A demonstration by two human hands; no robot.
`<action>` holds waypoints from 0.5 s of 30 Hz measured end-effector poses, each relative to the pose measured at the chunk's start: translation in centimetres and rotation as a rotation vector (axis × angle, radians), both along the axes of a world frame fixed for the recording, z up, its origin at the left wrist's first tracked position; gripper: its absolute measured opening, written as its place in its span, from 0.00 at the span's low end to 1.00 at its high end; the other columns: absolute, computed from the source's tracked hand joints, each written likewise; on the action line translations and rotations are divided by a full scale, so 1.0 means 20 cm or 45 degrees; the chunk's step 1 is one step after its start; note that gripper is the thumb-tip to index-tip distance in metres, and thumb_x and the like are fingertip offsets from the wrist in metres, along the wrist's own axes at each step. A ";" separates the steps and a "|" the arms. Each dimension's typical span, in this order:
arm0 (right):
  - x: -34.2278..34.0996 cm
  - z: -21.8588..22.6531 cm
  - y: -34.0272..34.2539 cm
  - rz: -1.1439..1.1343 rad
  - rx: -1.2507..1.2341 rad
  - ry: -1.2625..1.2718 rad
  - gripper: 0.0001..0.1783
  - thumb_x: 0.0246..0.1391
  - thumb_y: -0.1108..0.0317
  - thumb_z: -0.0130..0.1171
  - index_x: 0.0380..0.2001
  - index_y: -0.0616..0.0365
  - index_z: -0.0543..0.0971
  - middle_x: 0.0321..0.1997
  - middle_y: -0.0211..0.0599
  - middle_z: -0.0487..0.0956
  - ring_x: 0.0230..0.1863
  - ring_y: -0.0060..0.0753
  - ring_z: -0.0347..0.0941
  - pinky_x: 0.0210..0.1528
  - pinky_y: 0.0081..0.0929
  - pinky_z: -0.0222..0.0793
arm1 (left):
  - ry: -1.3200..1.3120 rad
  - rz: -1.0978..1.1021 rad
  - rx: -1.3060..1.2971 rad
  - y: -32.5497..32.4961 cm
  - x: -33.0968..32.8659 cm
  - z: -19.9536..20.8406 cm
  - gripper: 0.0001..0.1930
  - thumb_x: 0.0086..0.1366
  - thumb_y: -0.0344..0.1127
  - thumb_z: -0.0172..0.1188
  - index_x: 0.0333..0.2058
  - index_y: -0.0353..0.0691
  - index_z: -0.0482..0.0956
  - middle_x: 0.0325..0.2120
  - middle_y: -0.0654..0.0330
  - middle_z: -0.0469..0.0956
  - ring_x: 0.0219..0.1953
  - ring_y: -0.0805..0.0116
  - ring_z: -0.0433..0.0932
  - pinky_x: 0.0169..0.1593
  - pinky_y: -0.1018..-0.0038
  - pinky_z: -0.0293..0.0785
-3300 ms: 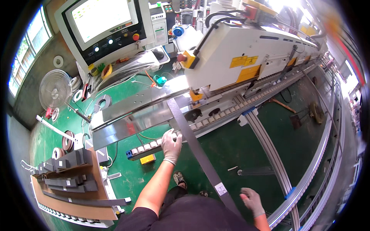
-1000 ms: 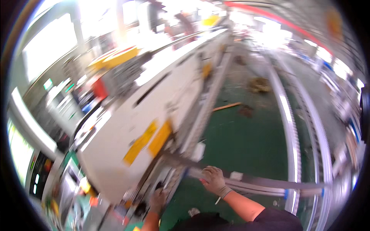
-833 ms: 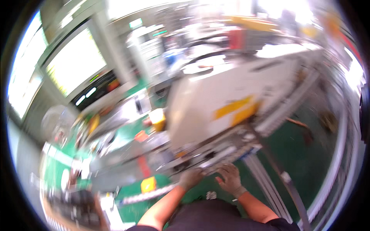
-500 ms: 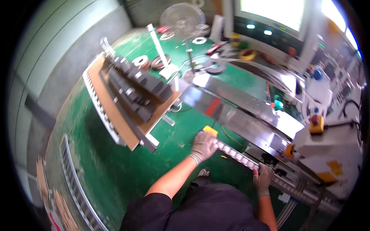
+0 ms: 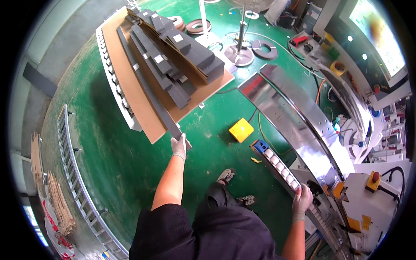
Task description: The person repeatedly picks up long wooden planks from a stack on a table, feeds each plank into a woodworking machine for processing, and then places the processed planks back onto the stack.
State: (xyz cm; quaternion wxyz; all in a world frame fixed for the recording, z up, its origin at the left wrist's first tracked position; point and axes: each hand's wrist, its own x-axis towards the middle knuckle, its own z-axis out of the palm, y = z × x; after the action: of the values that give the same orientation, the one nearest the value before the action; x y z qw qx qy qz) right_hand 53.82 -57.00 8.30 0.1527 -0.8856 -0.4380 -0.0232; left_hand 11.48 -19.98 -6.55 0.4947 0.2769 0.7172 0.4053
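Note:
My gloved left hand (image 5: pixel 179 146) is closed around the near end of a long dark grey strip (image 5: pixel 149 99). That strip lies along a brown board (image 5: pixel 112 65) on a roller stand, beside several stacked dark grey panels (image 5: pixel 149 60) with small white labels. On my right, a narrow rail with white rollers (image 5: pixel 281 168) runs beside a machine, and a blue block (image 5: pixel 260 146) caps its far end. My gloved right hand (image 5: pixel 303 198) grips this roller rail near the machine, its fingers curled over the edge and partly hidden.
A yellow box (image 5: pixel 241 130) sits on the green floor beyond my feet. The shiny metal machine bed (image 5: pixel 299 112) extends along the right, near a red emergency button (image 5: pixel 375 176). At left lies a long roller frame (image 5: pixel 80 186). Coils (image 5: pixel 264 50) and a stand base (image 5: pixel 239 56) are farther back.
My left hand has moved left from the far end of the roller rail onto the grey strip. My right hand stays at the rail. The view has turned and shifted.

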 end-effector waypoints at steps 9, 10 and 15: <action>-0.43 0.08 0.31 0.336 -0.004 -0.005 0.29 0.44 0.58 0.68 0.51 0.57 0.75 0.56 0.44 0.73 0.61 0.50 0.65 0.66 0.50 0.55 | -0.730 -0.571 -0.461 -0.92 0.34 0.09 0.22 0.71 0.51 0.54 0.50 0.36 0.75 0.36 0.60 0.79 0.38 0.67 0.79 0.40 0.67 0.76; -0.52 0.05 0.34 0.485 -0.022 0.125 0.32 0.43 0.57 0.69 0.52 0.57 0.75 0.56 0.46 0.73 0.61 0.51 0.66 0.65 0.49 0.56 | -0.845 -0.650 -0.562 -1.07 0.42 0.15 0.25 0.71 0.55 0.52 0.52 0.38 0.74 0.37 0.62 0.79 0.37 0.68 0.78 0.35 0.72 0.75; -0.93 -0.17 0.40 0.588 -0.555 0.742 0.55 0.35 0.47 0.75 0.64 0.59 0.63 0.54 0.53 0.75 0.56 0.58 0.71 0.58 0.46 0.68 | -0.266 -2.514 -0.158 -1.52 0.62 -0.20 0.29 0.65 0.57 0.54 0.54 0.38 0.72 0.47 0.51 0.77 0.52 0.56 0.75 0.54 0.61 0.70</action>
State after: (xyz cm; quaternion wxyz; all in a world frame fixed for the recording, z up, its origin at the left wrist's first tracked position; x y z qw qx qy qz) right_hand 35.25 -49.03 4.89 0.0805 -0.7455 -0.5579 0.3556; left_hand 23.90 -50.48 -10.50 0.6845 0.6863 0.1376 -0.2040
